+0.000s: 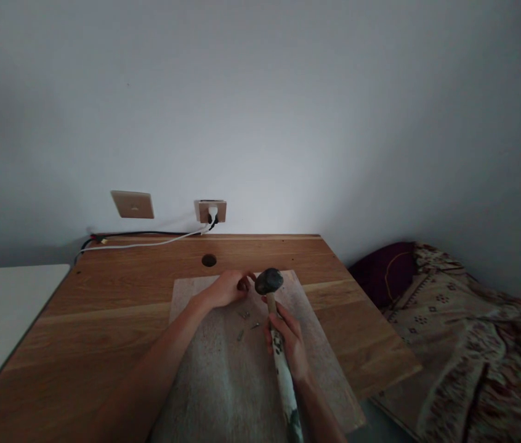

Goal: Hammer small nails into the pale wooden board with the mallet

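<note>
My right hand (287, 337) is wrapped around the handle of a mallet (270, 281) with a dark rounded head. The lower handle is whitish with dark patches and runs down toward me. My left hand (231, 287) rests near the far edge of a pale wooden board (214, 369), just left of the mallet head. Its fingers are curled together, and whatever is between them is hidden or too small to make out. A few small metal pieces (244, 315), perhaps screws or nails, lie on the board between my hands.
The board lies on a wooden desk (117, 314) with a round cable hole (209, 260). Behind it, a white cable (149, 245) runs to a wall socket (212, 211). A white surface (6, 314) stands at left, and a bed with patterned covers (436, 326) at right.
</note>
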Tool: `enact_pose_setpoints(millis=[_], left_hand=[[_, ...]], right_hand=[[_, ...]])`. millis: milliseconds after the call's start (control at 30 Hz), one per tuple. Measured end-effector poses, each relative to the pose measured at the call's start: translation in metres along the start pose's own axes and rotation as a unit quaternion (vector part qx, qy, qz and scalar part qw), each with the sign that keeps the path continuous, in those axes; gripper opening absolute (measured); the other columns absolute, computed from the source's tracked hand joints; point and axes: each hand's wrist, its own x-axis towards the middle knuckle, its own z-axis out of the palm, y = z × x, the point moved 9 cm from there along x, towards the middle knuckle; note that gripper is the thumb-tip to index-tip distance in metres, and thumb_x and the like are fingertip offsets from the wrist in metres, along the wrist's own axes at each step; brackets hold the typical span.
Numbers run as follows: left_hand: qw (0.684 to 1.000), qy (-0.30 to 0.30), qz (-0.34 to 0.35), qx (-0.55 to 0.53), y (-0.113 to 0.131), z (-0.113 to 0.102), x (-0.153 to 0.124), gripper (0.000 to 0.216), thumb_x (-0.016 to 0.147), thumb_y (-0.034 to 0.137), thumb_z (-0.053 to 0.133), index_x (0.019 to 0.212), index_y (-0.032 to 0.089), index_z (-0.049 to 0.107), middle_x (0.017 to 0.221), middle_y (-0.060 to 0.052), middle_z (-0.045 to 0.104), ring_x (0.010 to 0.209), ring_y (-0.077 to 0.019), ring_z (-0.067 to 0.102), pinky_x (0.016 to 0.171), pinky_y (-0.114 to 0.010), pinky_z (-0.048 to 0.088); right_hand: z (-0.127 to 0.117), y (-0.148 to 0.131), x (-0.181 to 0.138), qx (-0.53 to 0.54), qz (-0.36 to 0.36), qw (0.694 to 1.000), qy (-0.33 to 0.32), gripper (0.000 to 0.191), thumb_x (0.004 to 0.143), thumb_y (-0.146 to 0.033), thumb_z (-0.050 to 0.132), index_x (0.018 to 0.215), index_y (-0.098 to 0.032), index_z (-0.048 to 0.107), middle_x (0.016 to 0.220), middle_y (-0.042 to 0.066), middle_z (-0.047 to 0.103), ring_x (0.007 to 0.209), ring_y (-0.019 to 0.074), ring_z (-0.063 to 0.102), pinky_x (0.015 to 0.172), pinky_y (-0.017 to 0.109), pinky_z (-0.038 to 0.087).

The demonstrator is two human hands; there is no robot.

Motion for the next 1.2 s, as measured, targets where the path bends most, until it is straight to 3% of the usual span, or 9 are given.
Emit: enact_pose_setpoints(millis=[233,433,600,867,1200], left_hand=[[0.999,0.009,-0.004,-0.037,-0.001,-0.002,-0.002,0.049,0.070,0.008,0.067,0.118,0.018,0.067,0.085,0.000,0.072,0.073,-0.0146,0.065,0.067,-0.024,0.046],[0.999,0.020,-0.001,-0.038,0.001,-0.005,-0.003,0.049,0.069,0.006,0.063,0.115,0.017,0.069,0.083,0.000,0.072,0.073,-0.0152,0.064,0.069,-0.024,0.047],[0.999,0.015,0.014,-0.044,0.004,-0.006,-0.003,0.050,0.066,0.005,0.064,0.114,0.017,0.071,0.086,-0.001,0.073,0.078,-0.0169,0.065,0.072,-0.025,0.048],[0.997,0.036,0.032,-0.061,0.002,-0.007,-0.003,0.049,0.062,0.002,0.058,0.106,0.015,0.075,0.089,-0.003,0.075,0.080,-0.0183,0.065,0.075,-0.027,0.048],[0.998,0.028,0.023,-0.060,-0.001,-0.005,-0.003,0.048,0.066,0.007,0.064,0.112,0.015,0.074,0.094,-0.004,0.076,0.082,-0.0203,0.066,0.075,-0.028,0.047]], right_hand=[[0.011,0.009,0.000,-0.012,-0.010,1.000,-0.027,0.050,0.080,-0.056,0.069,0.113,-0.018,0.069,0.056,-0.005,0.053,0.042,0.0109,0.043,0.039,0.023,0.036],[0.015,-0.001,-0.002,-0.036,-0.018,0.999,-0.035,0.052,0.080,-0.058,0.067,0.113,-0.017,0.068,0.054,-0.006,0.052,0.041,0.0113,0.043,0.038,0.023,0.034],[0.013,0.008,-0.001,-0.029,-0.006,0.999,-0.030,0.050,0.080,-0.058,0.068,0.110,-0.018,0.068,0.055,-0.006,0.052,0.041,0.0109,0.043,0.039,0.022,0.035],[0.010,0.013,-0.001,-0.041,-0.018,0.999,-0.020,0.061,0.080,-0.061,0.069,0.121,-0.017,0.066,0.058,-0.006,0.054,0.044,0.0111,0.045,0.040,0.022,0.038],[0.011,0.015,0.002,-0.047,-0.039,0.998,-0.032,0.050,0.085,-0.057,0.068,0.115,-0.017,0.068,0.057,-0.005,0.055,0.043,0.0108,0.046,0.039,0.022,0.039]])
